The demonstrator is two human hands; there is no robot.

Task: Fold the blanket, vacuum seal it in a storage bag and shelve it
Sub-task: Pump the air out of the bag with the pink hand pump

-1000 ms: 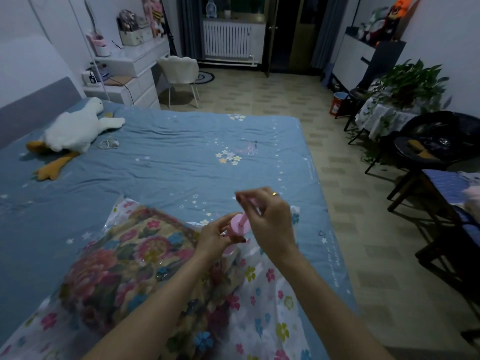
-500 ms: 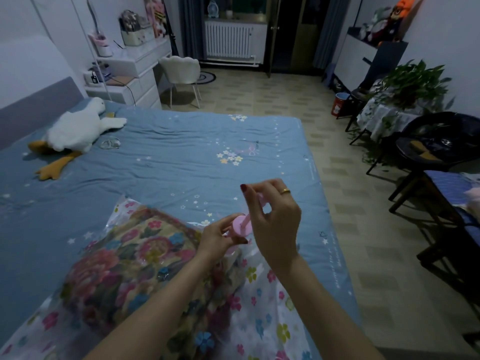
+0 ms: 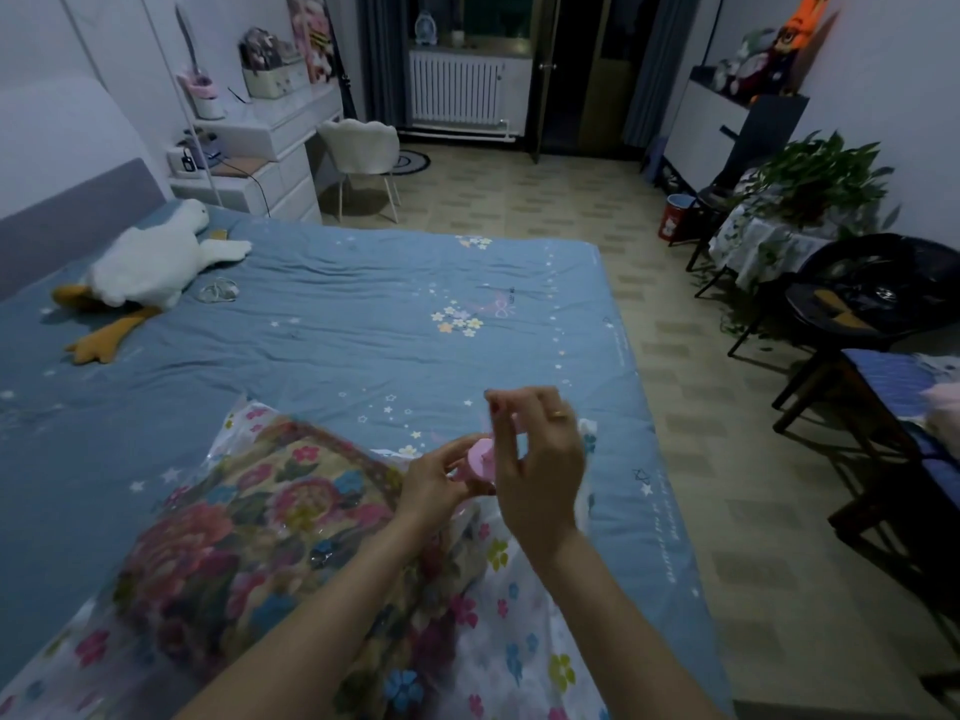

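Left hand (image 3: pixel 434 483) pinches the bag's pink valve (image 3: pixel 480 462), face upward; right hand (image 3: pixel 540 459) grips its cap; bagged blanket (image 3: pixel 249 532) lies lengthwise toward the camera.

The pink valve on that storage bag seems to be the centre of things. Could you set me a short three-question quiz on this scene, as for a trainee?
1. True or false: the floral blanket already lies inside the storage bag.
2. Which hand grips the pink valve from the side? A. left hand B. right hand
3. Fill in: the plush toy near the headboard is a white ____.

Key: 1 true; 2 A; 3 goose.
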